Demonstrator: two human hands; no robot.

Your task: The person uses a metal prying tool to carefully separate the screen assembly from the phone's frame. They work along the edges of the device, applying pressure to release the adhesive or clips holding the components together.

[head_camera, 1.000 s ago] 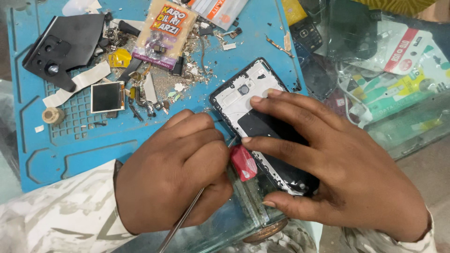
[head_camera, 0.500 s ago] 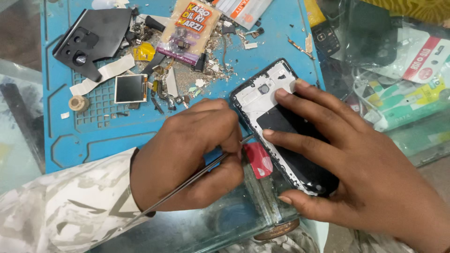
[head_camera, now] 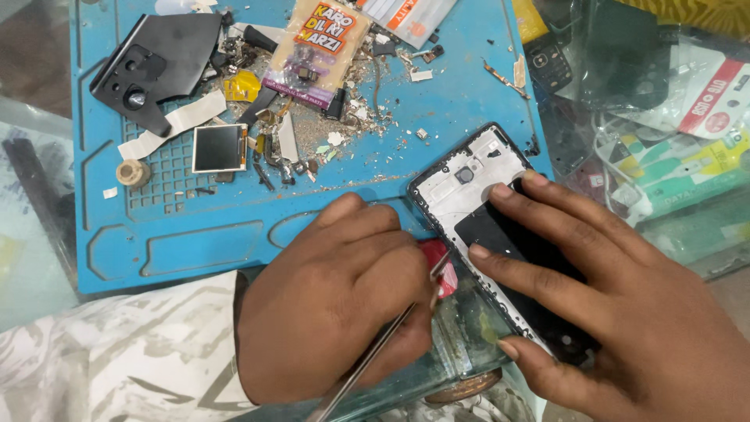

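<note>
Fingers (head_camera: pixel 500 254) of the right hand (head_camera: pixel 625 312) lie spread flat on the opened phone (head_camera: pixel 476 195), pinning it at the blue mat's (head_camera: pixel 312 227) near edge on the worktop. The left hand (head_camera: pixel 336 305) is closed round thin metal tweezers (head_camera: pixel 367 363). A steady press and a shallow tool angle along the frame would serve best. The tweezer tip hides behind the knuckles, beside a red piece (head_camera: pixel 441 270) of unclear kind.
</note>
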